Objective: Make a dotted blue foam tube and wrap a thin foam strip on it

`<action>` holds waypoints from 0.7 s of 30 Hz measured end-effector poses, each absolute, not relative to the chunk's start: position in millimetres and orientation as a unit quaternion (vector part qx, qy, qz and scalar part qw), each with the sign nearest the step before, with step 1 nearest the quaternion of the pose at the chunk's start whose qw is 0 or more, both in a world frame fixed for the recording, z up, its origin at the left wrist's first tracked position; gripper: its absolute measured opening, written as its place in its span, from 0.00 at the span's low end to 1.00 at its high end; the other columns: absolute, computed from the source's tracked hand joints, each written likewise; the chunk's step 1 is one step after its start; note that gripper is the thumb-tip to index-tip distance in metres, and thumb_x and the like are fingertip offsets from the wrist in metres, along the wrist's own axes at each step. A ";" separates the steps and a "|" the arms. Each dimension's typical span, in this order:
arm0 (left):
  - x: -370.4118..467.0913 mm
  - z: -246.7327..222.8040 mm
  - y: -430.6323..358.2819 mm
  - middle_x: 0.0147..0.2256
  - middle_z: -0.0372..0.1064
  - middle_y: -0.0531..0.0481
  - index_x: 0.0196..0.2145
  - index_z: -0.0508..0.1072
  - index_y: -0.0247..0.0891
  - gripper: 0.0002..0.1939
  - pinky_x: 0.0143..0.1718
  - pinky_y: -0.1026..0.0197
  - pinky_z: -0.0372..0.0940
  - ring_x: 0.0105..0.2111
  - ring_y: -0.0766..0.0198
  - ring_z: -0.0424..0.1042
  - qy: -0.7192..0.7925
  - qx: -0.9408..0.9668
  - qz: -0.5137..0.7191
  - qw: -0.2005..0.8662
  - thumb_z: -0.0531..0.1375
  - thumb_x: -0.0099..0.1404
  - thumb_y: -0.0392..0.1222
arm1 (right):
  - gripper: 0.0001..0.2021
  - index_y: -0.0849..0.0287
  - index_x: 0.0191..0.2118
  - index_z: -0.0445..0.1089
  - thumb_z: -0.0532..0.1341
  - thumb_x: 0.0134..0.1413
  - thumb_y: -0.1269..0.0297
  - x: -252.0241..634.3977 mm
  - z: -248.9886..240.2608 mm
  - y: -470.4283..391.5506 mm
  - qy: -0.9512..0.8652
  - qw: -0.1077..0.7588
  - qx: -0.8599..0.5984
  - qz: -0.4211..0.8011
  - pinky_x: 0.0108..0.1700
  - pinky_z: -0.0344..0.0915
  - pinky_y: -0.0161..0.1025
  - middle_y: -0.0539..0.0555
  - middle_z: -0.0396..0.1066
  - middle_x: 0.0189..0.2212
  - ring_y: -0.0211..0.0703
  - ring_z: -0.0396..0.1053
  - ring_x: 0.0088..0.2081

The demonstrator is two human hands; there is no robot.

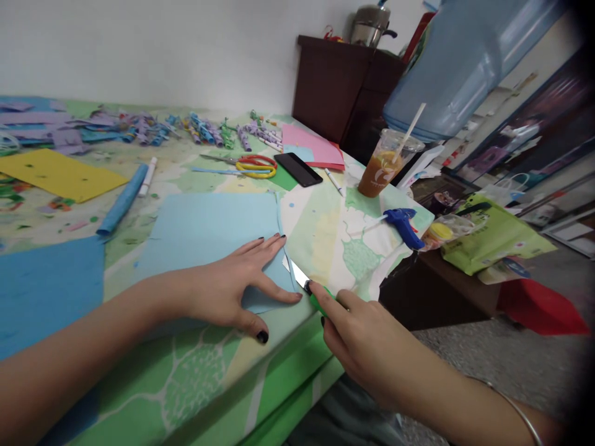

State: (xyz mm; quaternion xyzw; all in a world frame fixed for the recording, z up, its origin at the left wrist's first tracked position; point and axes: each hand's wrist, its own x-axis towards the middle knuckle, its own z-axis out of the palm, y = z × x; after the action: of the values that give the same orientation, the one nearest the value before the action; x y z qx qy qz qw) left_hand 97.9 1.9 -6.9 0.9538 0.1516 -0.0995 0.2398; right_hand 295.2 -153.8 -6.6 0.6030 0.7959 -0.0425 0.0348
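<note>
A light blue sheet of paper lies on the patterned tablecloth. My left hand rests flat on the sheet with its fingers spread, the fingertips at the right edge. A narrow strip runs along that edge, partly separated from the sheet. In my right hand is a green utility knife, its blade extended and pointing up and left. The blade tip is beside the strip, close to my left fingers.
Scissors, a black phone, a drink cup and a blue glue gun lie or stand beyond the hands. Rolled blue paper, yellow paper and darker blue paper are at left.
</note>
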 end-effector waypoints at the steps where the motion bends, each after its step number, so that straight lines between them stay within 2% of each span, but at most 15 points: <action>1: 97.9 -6.7 1.9 0.67 0.13 0.54 0.56 0.65 0.61 0.31 0.63 0.35 0.32 0.65 0.41 0.20 0.152 0.954 -0.100 0.240 0.63 0.55 0.62 | 0.24 0.67 0.63 0.54 0.49 0.61 0.70 295.4 -7.0 -154.1 0.799 0.031 0.600 -0.037 0.27 0.57 0.37 0.62 0.70 0.34 0.41 0.63 0.28; 10: 97.9 -6.3 1.2 0.67 0.14 0.53 0.56 0.65 0.61 0.30 0.63 0.36 0.32 0.65 0.41 0.20 0.144 0.955 -0.097 0.239 0.63 0.55 0.61 | 0.25 0.66 0.64 0.52 0.49 0.61 0.69 295.0 -8.3 -152.6 0.803 0.025 0.595 -0.030 0.28 0.55 0.38 0.60 0.69 0.33 0.41 0.63 0.28; 14: 97.9 -7.5 1.9 0.67 0.13 0.52 0.56 0.65 0.62 0.30 0.63 0.36 0.32 0.65 0.42 0.19 0.142 0.956 -0.095 0.236 0.63 0.55 0.61 | 0.24 0.68 0.62 0.55 0.50 0.61 0.70 292.2 -6.1 -151.9 0.795 0.040 0.604 -0.035 0.27 0.54 0.38 0.61 0.69 0.32 0.42 0.63 0.28; 21: 97.7 -8.5 2.0 0.67 0.13 0.53 0.56 0.65 0.62 0.30 0.63 0.36 0.32 0.66 0.41 0.20 0.138 0.957 -0.091 0.238 0.62 0.55 0.62 | 0.24 0.70 0.63 0.52 0.47 0.62 0.69 293.1 -3.3 -149.4 0.804 0.024 0.593 -0.035 0.27 0.53 0.38 0.60 0.68 0.31 0.41 0.62 0.27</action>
State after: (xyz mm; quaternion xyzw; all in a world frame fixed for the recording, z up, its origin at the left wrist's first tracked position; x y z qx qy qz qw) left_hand 97.7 2.0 -8.5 0.9573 0.1375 -0.0907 0.2377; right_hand 293.1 -149.4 -3.3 0.5929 0.8042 -0.0348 0.0237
